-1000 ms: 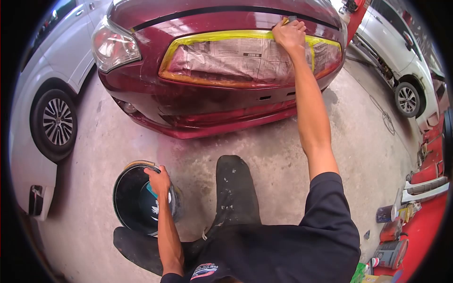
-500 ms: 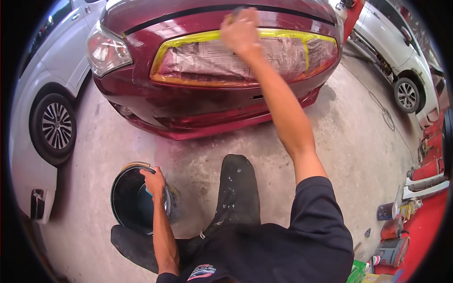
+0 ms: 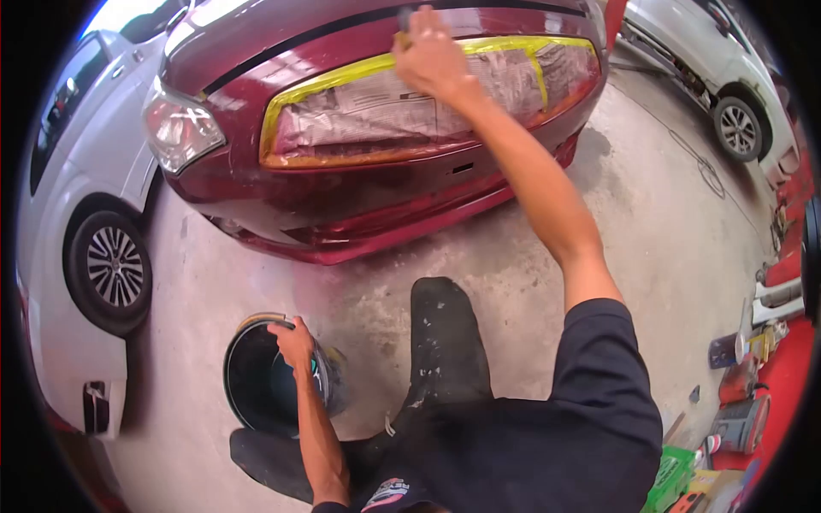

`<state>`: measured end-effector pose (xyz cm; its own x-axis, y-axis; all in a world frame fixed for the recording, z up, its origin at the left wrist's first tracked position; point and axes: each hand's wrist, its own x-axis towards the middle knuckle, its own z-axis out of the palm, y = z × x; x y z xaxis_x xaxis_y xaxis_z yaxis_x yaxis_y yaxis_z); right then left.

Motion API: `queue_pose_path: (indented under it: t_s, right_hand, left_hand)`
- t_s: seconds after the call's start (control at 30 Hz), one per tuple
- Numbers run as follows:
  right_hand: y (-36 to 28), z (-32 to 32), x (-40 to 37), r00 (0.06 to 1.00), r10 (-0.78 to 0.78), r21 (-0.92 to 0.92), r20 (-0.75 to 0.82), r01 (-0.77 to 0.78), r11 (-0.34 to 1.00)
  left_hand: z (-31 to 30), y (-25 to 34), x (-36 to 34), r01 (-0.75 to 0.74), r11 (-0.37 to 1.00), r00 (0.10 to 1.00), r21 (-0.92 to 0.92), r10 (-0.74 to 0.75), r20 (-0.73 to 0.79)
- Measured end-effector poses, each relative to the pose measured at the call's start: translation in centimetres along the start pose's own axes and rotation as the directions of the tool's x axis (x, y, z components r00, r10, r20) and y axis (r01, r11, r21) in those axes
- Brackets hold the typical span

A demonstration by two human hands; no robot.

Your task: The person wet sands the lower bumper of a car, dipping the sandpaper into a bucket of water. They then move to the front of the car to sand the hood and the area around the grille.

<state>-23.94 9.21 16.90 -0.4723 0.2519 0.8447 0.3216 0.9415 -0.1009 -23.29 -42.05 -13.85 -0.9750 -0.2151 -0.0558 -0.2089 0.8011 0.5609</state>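
Observation:
A dark bucket [image 3: 229,368] stands tilted on the floor beside my dark trouser leg. My left hand [image 3: 295,342] is closed over its right rim, near a tan strip along the top edge. My right arm reaches forward to the maroon car front [image 3: 342,201]. There my right hand [image 3: 434,61] is bent round a small, blurred object that I cannot make out, just above the grille opening. That opening is masked with newspaper [image 3: 368,111] and edged in yellow tape [image 3: 338,75]. A black strip [image 3: 299,38] runs across the car above it.
White vehicles stand on the left [image 3: 81,333] and on the right [image 3: 684,51]. A coiled cable [image 3: 710,178] lies on the concrete floor. Paint cans [image 3: 727,350] and a green crate [image 3: 671,477] line the lower right, next to red surfaces.
The view has turned slightly, so the car sits more tilted and the bucket appears further right. My right hand stays near the grille's top edge; my left keeps its hold on the bucket.

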Motion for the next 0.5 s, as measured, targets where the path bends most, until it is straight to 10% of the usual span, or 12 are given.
queue_pose_path:
  t_s: [0.07,0.3,0.5]
  right_hand:
    - [12.8,1.7,2.0,0.977,0.196,-0.177,-0.082,-0.208,0.962]
    - [-1.1,0.9,-0.6,0.985,-0.130,-0.063,-0.110,0.123,0.990]
    - [9.4,2.8,1.7,0.936,0.280,-0.351,-0.212,-0.340,0.873]
  left_hand:
    - [1.2,0.0,0.5,-0.019,0.999,0.999,-0.030,0.019,-0.026]
    - [0.5,-0.3,1.0,0.015,1.000,1.000,0.016,-0.016,0.012]
    - [1.1,0.4,0.5,0.037,0.999,0.999,0.010,-0.037,-0.011]
